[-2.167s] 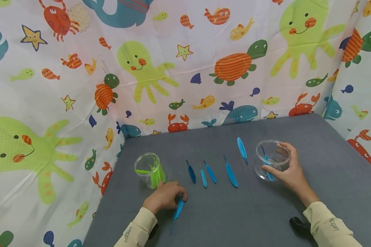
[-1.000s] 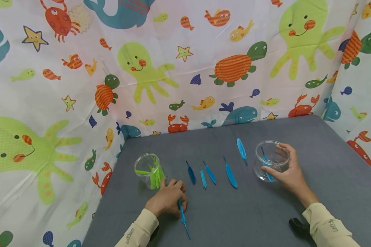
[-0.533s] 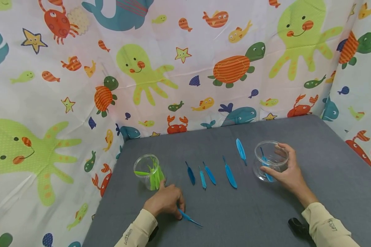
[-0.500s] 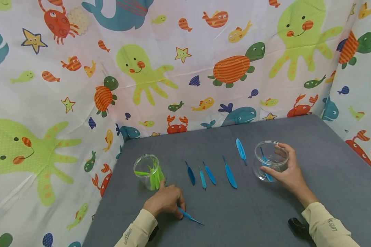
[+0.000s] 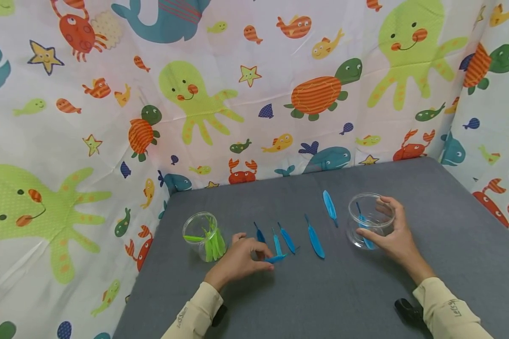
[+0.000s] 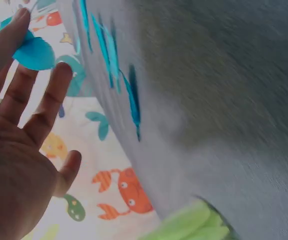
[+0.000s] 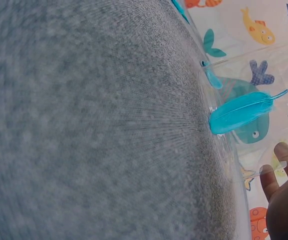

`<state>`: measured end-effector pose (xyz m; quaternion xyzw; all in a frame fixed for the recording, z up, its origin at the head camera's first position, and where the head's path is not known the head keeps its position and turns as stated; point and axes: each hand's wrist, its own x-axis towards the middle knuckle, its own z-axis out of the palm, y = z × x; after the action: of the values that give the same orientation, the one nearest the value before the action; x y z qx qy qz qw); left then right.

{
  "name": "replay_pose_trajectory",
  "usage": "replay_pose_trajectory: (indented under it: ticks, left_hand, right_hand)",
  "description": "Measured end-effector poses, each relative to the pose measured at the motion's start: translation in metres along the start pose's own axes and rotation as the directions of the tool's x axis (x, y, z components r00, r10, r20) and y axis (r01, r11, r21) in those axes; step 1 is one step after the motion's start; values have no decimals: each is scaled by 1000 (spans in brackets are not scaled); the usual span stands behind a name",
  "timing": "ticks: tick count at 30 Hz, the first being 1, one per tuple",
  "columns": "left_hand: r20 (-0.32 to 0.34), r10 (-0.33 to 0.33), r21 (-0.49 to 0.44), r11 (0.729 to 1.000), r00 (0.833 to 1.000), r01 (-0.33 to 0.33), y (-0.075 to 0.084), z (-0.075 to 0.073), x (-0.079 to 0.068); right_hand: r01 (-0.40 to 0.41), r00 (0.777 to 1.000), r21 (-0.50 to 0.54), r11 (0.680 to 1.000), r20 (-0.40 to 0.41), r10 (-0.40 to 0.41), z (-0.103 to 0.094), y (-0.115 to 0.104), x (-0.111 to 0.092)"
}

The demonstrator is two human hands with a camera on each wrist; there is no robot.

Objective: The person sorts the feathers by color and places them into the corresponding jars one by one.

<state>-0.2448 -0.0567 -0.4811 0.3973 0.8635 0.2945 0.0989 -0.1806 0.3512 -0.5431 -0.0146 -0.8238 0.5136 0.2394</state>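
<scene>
My left hand [image 5: 243,259] pinches a blue feather [image 5: 275,259] between thumb and fingers, above the near ends of the feathers lying mid-table. In the left wrist view that feather [image 6: 36,54] shows at the thumb tip, while the other fingers are spread. On the right, my right hand [image 5: 396,238] grips a clear jar [image 5: 377,215] around its side, thumb in front. One blue feather [image 7: 244,112] leans inside this jar, seen through the wall in the right wrist view. Lying on the cloth are a dark blue feather [image 5: 259,234] and several brighter ones, including a long feather [image 5: 316,241].
Another clear jar [image 5: 197,247] stands left of my left hand, with several green feathers [image 5: 215,246] in it. A light blue feather [image 5: 330,207] lies just left of the right-hand jar. Behind the grey table [image 5: 335,292] hangs a curtain [image 5: 254,127] printed with sea animals.
My left hand has lifted the blue feather from the near left of the table and carried it up and right toward the row. The right hand stays on its jar.
</scene>
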Motion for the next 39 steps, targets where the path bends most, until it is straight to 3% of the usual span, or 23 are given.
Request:
replay_pose_trajectory:
  ticks: [11,18,28,35,39]
  left_hand:
    - [-140,33,-141,989,990,-53,23,11,26]
    - [-293,44,-228,967,955,-115,37,19,53]
    - [-334,-53,-378,922,941,-82,56,26,79]
    - [-376,-92,-423,902,922,-82,69,32,97]
    - [-400,-121,-423,904,908,-66,77,35,109]
  right_hand:
    - [-7,1000,-14,1000,3,7,0,2,0]
    - [-18,1000,-12,1000,9,18,-1,2,0]
    - [6,1000,9,1000,-5,-6,1,3,1]
    - [18,1000,19,1000,-14,-18,1,3,0]
    - [30,999,27,999,-19,-29,1,3,0]
